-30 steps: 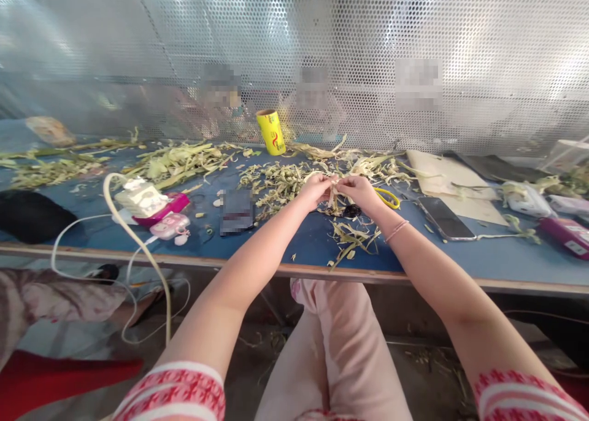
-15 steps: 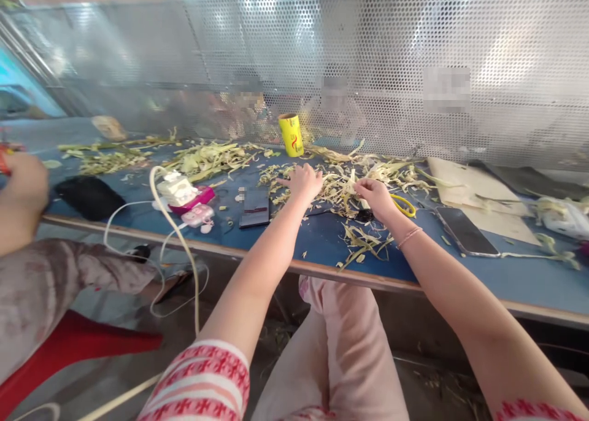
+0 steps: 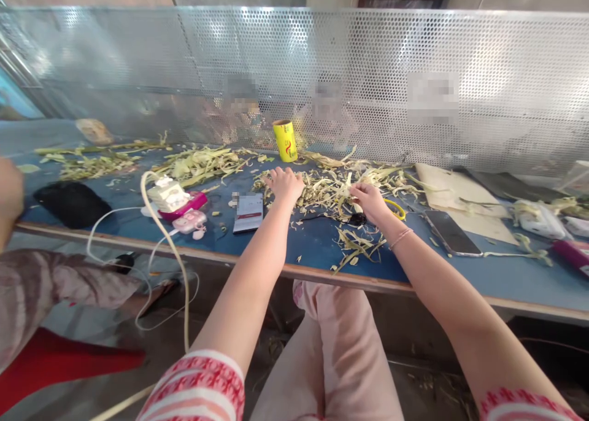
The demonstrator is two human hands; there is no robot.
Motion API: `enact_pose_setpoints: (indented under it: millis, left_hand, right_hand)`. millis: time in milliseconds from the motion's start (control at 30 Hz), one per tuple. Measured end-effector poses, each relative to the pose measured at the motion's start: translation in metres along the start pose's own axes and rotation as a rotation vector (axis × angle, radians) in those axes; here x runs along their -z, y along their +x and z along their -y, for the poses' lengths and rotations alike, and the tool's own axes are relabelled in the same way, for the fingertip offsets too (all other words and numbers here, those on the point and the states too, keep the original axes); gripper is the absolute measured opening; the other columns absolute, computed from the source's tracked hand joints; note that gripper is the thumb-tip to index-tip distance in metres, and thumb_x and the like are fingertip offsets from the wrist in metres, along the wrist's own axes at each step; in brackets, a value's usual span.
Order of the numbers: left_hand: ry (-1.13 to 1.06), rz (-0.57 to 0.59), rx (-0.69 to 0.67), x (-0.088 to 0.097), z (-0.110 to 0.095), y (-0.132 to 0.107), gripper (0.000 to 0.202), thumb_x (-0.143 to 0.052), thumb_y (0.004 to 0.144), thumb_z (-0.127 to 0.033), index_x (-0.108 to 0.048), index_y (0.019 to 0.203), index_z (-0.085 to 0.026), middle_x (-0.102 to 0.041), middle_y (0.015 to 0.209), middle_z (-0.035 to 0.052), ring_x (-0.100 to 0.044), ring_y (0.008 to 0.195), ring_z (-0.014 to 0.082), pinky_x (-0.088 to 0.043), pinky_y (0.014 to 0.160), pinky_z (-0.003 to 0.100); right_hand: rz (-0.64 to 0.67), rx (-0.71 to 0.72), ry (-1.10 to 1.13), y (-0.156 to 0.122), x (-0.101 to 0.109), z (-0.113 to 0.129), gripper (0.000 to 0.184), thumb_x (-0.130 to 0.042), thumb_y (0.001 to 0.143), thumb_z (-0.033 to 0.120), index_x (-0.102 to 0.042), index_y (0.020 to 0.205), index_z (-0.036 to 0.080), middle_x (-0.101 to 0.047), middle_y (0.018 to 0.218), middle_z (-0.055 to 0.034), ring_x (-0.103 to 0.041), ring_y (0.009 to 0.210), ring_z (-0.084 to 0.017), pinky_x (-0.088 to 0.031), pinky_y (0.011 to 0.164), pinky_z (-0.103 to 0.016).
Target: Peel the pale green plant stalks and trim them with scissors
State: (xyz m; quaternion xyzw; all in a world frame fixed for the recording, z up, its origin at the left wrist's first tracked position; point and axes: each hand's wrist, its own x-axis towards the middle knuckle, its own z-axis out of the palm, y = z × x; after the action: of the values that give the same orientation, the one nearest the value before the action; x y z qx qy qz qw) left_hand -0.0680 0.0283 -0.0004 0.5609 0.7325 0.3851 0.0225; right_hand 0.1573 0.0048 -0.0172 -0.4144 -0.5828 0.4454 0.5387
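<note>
Pale husk strips point(image 3: 324, 191) are heaped on the blue surface point(image 3: 313, 243) between the hands: the left hand point(image 3: 285, 185) is laid open upon them, while one upright strip point(image 3: 350, 183) is pinched in the right hand's point(image 3: 370, 201) closed fingers.

Pale yellow-green husk strips point(image 3: 331, 191), loose tangled heap, flat on blue table, strewn under both hands

Both arms are reaching forward; the left hand point(image 3: 285, 185) is lying open, palm down, and the right hand point(image 3: 370, 201) is pinching shut.
</note>
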Motion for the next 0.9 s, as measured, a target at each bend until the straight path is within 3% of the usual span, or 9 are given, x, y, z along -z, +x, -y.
enact_pose_setpoints:
  millis: [100, 200, 267, 333, 533, 600, 800, 900]
  left_hand:
    - [-0.057, 0.040, -0.228, -0.008, -0.014, -0.006, 0.032, -0.044, 0.088, -0.033, -0.060, 0.108, -0.014, -0.054, 0.125, 0.0203, -0.041, 0.128, 0.0321, -0.031, 0.107, 0.047]
    - [-0.310, 0.282, -0.364, -0.020, -0.026, -0.010, 0.022, -0.046, 0.085, -0.021, -0.060, 0.100, -0.015, -0.062, 0.111, 0.0135, -0.056, 0.108, 0.0218, -0.041, 0.099, 0.036]
    - [-0.477, 0.480, -0.349, -0.028, -0.029, -0.013, 0.019, -0.050, 0.081, -0.017, -0.060, 0.097, -0.016, -0.066, 0.104, 0.0094, -0.060, 0.098, 0.0180, -0.045, 0.092, 0.032]
    - [-0.564, 0.563, -0.329, -0.034, -0.031, -0.015, 0.018, -0.053, 0.076, -0.012, -0.060, 0.092, -0.016, -0.067, 0.099, 0.0072, -0.061, 0.093, 0.0163, -0.045, 0.089, 0.030]
    - [-0.462, 0.375, -0.295, -0.032, -0.030, -0.019, 0.019, -0.050, 0.071, -0.006, -0.059, 0.083, -0.018, -0.065, 0.092, 0.0060, -0.060, 0.090, 0.0176, -0.045, 0.090, 0.033]
    - [-0.553, 0.417, -0.281, -0.031, -0.032, -0.022, 0.016, -0.052, 0.072, -0.010, -0.059, 0.084, -0.018, -0.065, 0.092, 0.0053, -0.059, 0.091, 0.0176, -0.046, 0.089, 0.033]
    - [-1.019, 0.982, -0.095, -0.028, -0.045, -0.039, 0.016, -0.051, 0.071, -0.010, -0.063, 0.081, -0.016, -0.061, 0.071, 0.0002, -0.059, 0.066, 0.0114, -0.050, 0.069, 0.027]
    - [-1.136, 1.081, -0.017, -0.026, -0.047, -0.044, 0.015, -0.056, 0.069, -0.009, -0.063, 0.081, -0.015, -0.062, 0.069, 0.0004, -0.058, 0.060, 0.0099, -0.050, 0.062, 0.025]
  right_hand:
    - [0.020, -0.027, 0.075, -0.002, 0.001, 0.003, 0.037, -0.078, 0.055, 0.046, -0.057, 0.069, 0.018, -0.050, 0.064, 0.0048, -0.045, 0.059, -0.006, -0.041, 0.058, -0.021]
    - [0.039, -0.020, 0.166, -0.005, 0.001, 0.008, 0.034, -0.077, 0.057, 0.042, -0.055, 0.068, 0.019, -0.050, 0.066, 0.0048, -0.046, 0.062, -0.006, -0.040, 0.058, -0.020]
    - [0.057, -0.016, 0.232, -0.007, 0.002, 0.011, 0.032, -0.076, 0.057, 0.039, -0.054, 0.068, 0.019, -0.050, 0.067, 0.0048, -0.047, 0.063, -0.007, -0.040, 0.059, -0.020]
    - [0.068, -0.012, 0.288, -0.008, 0.003, 0.013, 0.031, -0.076, 0.057, 0.038, -0.053, 0.068, 0.020, -0.049, 0.067, 0.0050, -0.047, 0.062, -0.007, -0.040, 0.059, -0.021]
    - [0.088, 0.004, 0.331, -0.010, 0.005, 0.016, 0.029, -0.071, 0.062, 0.039, -0.049, 0.071, 0.023, -0.043, 0.062, 0.0055, -0.044, 0.059, -0.010, -0.041, 0.059, -0.024]
    - [0.085, -0.002, 0.360, -0.010, 0.005, 0.015, 0.029, -0.072, 0.063, 0.038, -0.049, 0.072, 0.023, -0.045, 0.063, 0.0054, -0.045, 0.059, -0.010, -0.041, 0.059, -0.024]
    - [0.118, -0.010, 0.348, -0.010, 0.000, 0.013, 0.038, -0.077, 0.060, 0.043, -0.047, 0.073, 0.023, -0.049, 0.065, 0.0057, -0.048, 0.059, -0.009, -0.040, 0.057, -0.023]
    - [0.069, 0.000, 0.284, -0.010, -0.002, 0.012, 0.042, -0.075, 0.060, 0.049, -0.047, 0.076, 0.023, -0.046, 0.064, 0.0068, -0.045, 0.057, -0.008, -0.040, 0.055, -0.023]
